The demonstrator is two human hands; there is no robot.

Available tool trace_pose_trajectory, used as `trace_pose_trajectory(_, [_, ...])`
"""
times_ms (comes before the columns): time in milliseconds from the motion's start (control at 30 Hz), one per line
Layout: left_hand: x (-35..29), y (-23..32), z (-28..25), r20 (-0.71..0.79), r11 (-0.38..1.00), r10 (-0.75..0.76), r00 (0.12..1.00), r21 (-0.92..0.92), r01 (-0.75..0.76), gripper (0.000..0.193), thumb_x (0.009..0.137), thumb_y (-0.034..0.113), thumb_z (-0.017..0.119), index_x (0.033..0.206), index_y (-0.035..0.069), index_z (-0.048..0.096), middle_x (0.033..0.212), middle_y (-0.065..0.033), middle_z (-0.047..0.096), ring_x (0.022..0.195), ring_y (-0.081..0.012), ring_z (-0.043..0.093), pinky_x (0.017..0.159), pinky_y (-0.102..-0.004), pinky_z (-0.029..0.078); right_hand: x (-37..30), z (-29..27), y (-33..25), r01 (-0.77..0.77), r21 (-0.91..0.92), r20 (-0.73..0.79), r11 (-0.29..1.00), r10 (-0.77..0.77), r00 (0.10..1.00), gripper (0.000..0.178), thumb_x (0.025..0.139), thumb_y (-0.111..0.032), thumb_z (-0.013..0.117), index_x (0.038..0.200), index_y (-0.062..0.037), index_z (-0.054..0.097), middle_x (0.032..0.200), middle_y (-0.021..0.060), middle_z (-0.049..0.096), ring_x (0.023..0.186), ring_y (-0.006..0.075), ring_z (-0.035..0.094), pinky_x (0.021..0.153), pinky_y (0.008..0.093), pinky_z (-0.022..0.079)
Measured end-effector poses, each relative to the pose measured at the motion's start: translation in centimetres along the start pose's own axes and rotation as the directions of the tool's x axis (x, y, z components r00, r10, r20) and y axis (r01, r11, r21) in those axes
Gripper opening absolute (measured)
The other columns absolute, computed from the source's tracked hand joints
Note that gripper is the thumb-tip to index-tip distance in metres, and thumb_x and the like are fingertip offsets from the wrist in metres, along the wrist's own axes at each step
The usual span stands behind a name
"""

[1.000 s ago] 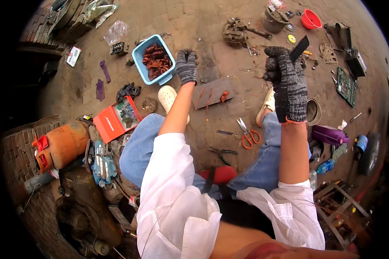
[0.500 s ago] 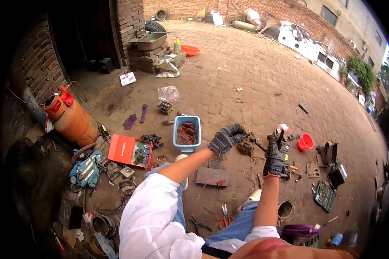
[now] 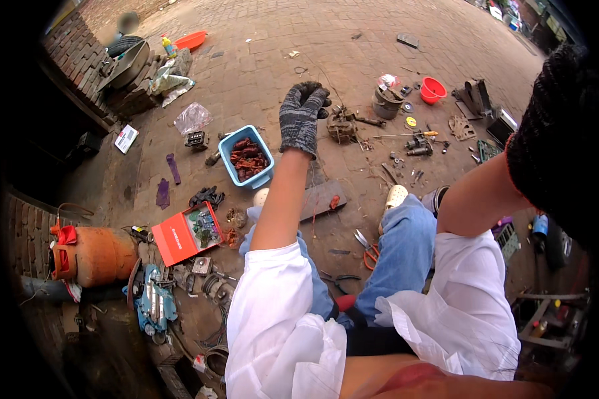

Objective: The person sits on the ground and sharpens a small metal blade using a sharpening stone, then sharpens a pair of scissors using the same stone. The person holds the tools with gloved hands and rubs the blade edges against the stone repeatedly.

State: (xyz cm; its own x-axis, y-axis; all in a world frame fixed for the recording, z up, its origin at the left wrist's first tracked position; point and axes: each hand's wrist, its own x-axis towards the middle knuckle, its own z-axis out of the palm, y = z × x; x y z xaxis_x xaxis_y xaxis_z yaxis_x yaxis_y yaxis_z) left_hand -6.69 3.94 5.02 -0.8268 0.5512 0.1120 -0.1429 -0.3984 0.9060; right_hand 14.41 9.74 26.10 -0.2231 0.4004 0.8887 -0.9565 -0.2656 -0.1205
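Brown paved ground [image 3: 259, 70] bearing blue tub [image 3: 262, 177], grey slab [image 3: 320, 201], orange-handled scissors [image 3: 370, 257], red bowl [image 3: 432, 98]

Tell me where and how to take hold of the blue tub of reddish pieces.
Probably by the lip jutting from its near side and the opposite rim, coming from above: the blue tub sits upright and open-topped, with the reddish pieces inside. The left hand is nearer.

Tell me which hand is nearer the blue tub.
Left. The left hand is raised just to the right of the blue tub; the right hand is much farther right, near the picture's edge.
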Motion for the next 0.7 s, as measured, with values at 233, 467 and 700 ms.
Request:
trace_pose_trajectory(233, [-0.3,-1.3,1.3,0.063,0.998,-0.05,0.997,-0.033,0.052,0.02,0.076,0.006,0.06,0.094,0.002,0.055,0.082,-0.0065,0.059,0.066,-0.013,0.057,0.051,-0.0215,0.044,0.2,-0.2,-1.8,0.035,-0.07,0.017,0.997,-0.034,0.999,0.031,0.085,-0.028,0.052,0.103,-0.0024,0.052,0.057,-0.0034,0.033,0.05,0.0069,0.031,0.045,0.0194,0.028])
trace_pose_trajectory(467, [-0.6,-1.7,1.2,0.07,0.998,-0.035,0.997,0.048,0.031,0.017,0.076,0.008,0.059,0.092,0.003,0.056,0.08,-0.0046,0.06,0.066,-0.0117,0.057,0.051,-0.0203,0.043,0.3,-0.8,-4.4,0.078,-0.105,0.05,0.991,-0.073,0.996,0.033,0.084,-0.028,0.052,0.104,-0.0017,0.051,0.058,-0.0029,0.034,0.051,0.0069,0.031,0.045,0.0194,0.029])
trace_pose_trajectory(700, [-0.4,-2.6,1.2,0.063,0.997,-0.001,0.998,0.076,-0.003,0.017,0.077,0.008,0.059,0.094,0.003,0.058,0.082,-0.0041,0.061,0.067,-0.0103,0.056,0.053,-0.0199,0.042,0.6,-1.9,-3.6,0.021,-0.183,0.033,0.983,-0.015,0.999,0.035,0.084,-0.028,0.052,0.106,-0.001,0.051,0.059,-0.0025,0.035,0.052,0.0069,0.032,0.045,0.0194,0.03])
